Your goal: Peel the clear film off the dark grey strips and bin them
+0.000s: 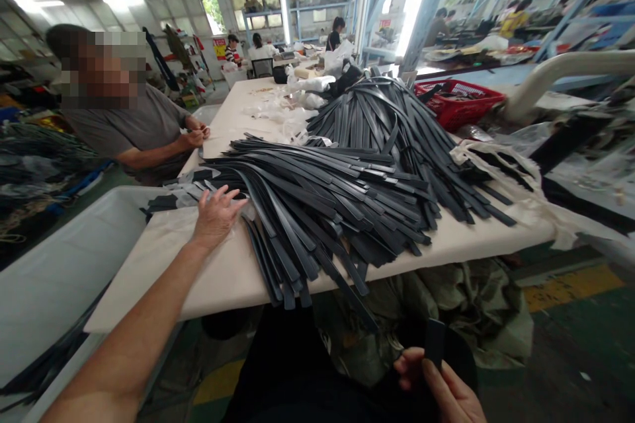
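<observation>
A large pile of long dark strips point(307, 192) lies fanned over the pale table point(223, 284), some ends hanging past its front edge. At the pile's left end, my left hand point(217, 215) rests with its fingers spread, beside clear plastic and the bunched strips. Low at the right, below the table edge, my right hand point(441, 383) pinches the end of a dark strip point(435, 342) between thumb and fingers. A second heap of dark strips point(377, 112) stands behind the first.
A white bin point(119, 211) stands left of the table. Across the left side, a person in grey point(149, 119) holds something small at the table edge. A red basket point(459, 102) and white cloth point(526, 185) are at the right. Green sacking point(476, 310) hangs below.
</observation>
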### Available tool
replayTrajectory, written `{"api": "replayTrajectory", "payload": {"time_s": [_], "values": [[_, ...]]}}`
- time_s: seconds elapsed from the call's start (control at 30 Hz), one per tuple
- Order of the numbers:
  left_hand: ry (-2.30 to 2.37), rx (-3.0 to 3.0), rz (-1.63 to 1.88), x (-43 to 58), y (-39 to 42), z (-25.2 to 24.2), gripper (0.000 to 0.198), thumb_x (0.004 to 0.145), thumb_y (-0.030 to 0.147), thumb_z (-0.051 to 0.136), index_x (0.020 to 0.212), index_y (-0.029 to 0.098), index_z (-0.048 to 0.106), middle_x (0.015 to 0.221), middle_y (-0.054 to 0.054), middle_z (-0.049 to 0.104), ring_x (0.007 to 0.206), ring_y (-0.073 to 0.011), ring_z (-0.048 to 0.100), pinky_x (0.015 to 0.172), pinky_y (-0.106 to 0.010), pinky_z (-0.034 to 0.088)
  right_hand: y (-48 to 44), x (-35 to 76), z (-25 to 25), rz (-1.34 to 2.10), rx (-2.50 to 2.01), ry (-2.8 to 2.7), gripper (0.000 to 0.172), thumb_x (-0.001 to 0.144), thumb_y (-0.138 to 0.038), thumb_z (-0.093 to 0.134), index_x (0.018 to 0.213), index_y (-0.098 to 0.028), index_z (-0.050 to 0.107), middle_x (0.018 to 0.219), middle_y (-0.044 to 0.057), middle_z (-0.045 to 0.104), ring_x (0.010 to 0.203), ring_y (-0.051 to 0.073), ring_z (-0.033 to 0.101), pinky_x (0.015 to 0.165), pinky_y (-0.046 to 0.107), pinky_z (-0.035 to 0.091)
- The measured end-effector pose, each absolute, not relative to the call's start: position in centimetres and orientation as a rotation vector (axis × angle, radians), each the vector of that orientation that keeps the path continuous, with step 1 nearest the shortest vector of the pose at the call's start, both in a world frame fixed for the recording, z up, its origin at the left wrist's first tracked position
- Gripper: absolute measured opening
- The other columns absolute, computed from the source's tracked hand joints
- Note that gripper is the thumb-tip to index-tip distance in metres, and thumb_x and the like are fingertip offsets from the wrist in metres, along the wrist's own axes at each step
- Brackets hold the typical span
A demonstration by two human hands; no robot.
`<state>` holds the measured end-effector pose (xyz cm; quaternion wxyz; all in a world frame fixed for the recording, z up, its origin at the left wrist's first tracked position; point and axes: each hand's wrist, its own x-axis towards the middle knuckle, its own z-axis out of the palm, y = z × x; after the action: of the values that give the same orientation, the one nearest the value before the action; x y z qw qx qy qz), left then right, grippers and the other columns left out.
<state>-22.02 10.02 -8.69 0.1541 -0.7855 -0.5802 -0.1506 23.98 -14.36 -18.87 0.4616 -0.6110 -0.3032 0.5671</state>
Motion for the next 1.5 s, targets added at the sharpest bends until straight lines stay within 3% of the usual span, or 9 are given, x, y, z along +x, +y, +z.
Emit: {"api": "replayTrajectory", "payload": {"time_s": [0.13, 0.33, 0.47, 0.6, 0.73, 0.87, 1.17, 1.33, 1.5], "values": [[-1.676, -2.242, -0.422, -22.4, 10.9, -8.8, 0.038, 0.090, 0.008, 0.047, 0.116, 0.024, 0.070, 0.139, -0.011, 0.061, 0.139, -0.0310, 0.039, 0.115, -0.063, 0.015, -14.4, 23.4, -19.0, 1.376, -1.497, -0.767, 0.049, 0.075, -0.069, 0.070, 0.086, -0.022, 0.078, 0.078, 0.008, 0.078, 0.067, 0.023, 0.071, 0.070, 0.030, 0.059], [-1.573, -2.335, -0.337, -22.2, 11.4, -6.3, 0.032, 0.097, 0.011, 0.040, 0.095, 0.012, 0.072, 0.116, -0.002, 0.072, 0.130, -0.0284, 0.050, 0.112, -0.066, 0.016, -14.3, 23.9, -18.8, 1.352, -1.524, -0.815, 0.054, 0.074, -0.072, 0.068, 0.087, -0.021, 0.078, 0.079, 0.010, 0.078, 0.067, 0.025, 0.071, 0.068, 0.032, 0.060], [-1.433, -2.346, -0.456, -20.2, 11.2, -3.4, 0.027, 0.099, 0.019, 0.046, 0.101, 0.017, 0.073, 0.124, -0.001, 0.070, 0.135, -0.0295, 0.047, 0.111, -0.067, 0.016, -13.7, 24.6, -16.1, 1.292, -1.474, -0.929, 0.051, 0.080, -0.069, 0.065, 0.087, -0.020, 0.078, 0.082, 0.011, 0.078, 0.069, 0.025, 0.072, 0.070, 0.033, 0.061], [-1.184, -2.547, -0.661, -15.8, 10.6, -0.3, 0.022, 0.097, 0.024, 0.056, 0.110, 0.026, 0.073, 0.133, -0.002, 0.067, 0.139, -0.0274, 0.043, 0.117, -0.061, 0.009, -11.5, 24.4, -11.1, 1.249, -1.310, -1.215, 0.040, 0.093, -0.055, 0.057, 0.092, -0.021, 0.077, 0.109, 0.012, 0.076, 0.097, 0.029, 0.070, 0.087, 0.038, 0.057], [-0.994, -2.773, -0.764, -10.9, 9.7, 2.0, 0.023, 0.096, 0.024, 0.057, 0.112, 0.032, 0.072, 0.131, 0.001, 0.069, 0.137, -0.0250, 0.047, 0.119, -0.056, 0.006, -7.4, 22.5, -6.5, 1.283, -1.046, -1.519, 0.032, 0.100, -0.046, 0.051, 0.102, -0.025, 0.076, 0.142, 0.008, 0.059, 0.131, 0.029, 0.053, 0.110, 0.044, 0.040], [-0.882, -2.919, -0.859, -6.9, 8.8, 3.4, 0.019, 0.095, 0.025, 0.058, 0.107, 0.030, 0.072, 0.124, 0.001, 0.072, 0.131, -0.0237, 0.052, 0.120, -0.057, 0.005, -3.3, 19.4, -3.7, 1.276, -0.814, -1.673, 0.034, 0.099, -0.047, 0.053, 0.109, -0.024, 0.075, 0.158, 0.006, 0.040, 0.144, 0.027, 0.038, 0.115, 0.042, 0.032], [-1.023, -2.975, -1.094, -5.1, 12.2, 5.0, 0.016, 0.089, 0.031, 0.067, 0.090, 0.015, 0.068, 0.119, -0.004, 0.071, 0.132, -0.0229, 0.048, 0.118, -0.059, -0.001, -0.9, 15.4, -3.4, 1.474, -0.581, -1.738, 0.044, 0.097, -0.052, 0.053, 0.108, -0.016, 0.075, 0.107, 0.007, 0.073, 0.107, 0.021, 0.064, 0.102, 0.037, 0.044], [-1.181, -2.875, -1.055, -7.2, 16.1, 3.5, 0.011, 0.089, 0.018, 0.069, 0.086, 0.010, 0.063, 0.119, -0.001, 0.071, 0.133, -0.0132, 0.044, 0.119, -0.057, 0.000, -1.5, 15.6, -4.0, 1.616, -0.538, -1.696, 0.041, 0.096, -0.050, 0.057, 0.107, -0.016, 0.076, 0.107, 0.006, 0.074, 0.105, 0.020, 0.065, 0.101, 0.035, 0.044], [-1.372, -2.710, -0.873, -8.9, 18.6, 2.2, 0.008, 0.094, 0.014, 0.061, 0.096, 0.008, 0.066, 0.134, -0.001, 0.066, 0.142, -0.0107, 0.032, 0.120, -0.050, -0.002, -1.7, 15.6, -4.3, 1.703, -0.559, -1.683, 0.044, 0.096, -0.051, 0.057, 0.112, -0.015, 0.076, 0.113, 0.009, 0.073, 0.109, 0.022, 0.064, 0.103, 0.037, 0.043]]}}
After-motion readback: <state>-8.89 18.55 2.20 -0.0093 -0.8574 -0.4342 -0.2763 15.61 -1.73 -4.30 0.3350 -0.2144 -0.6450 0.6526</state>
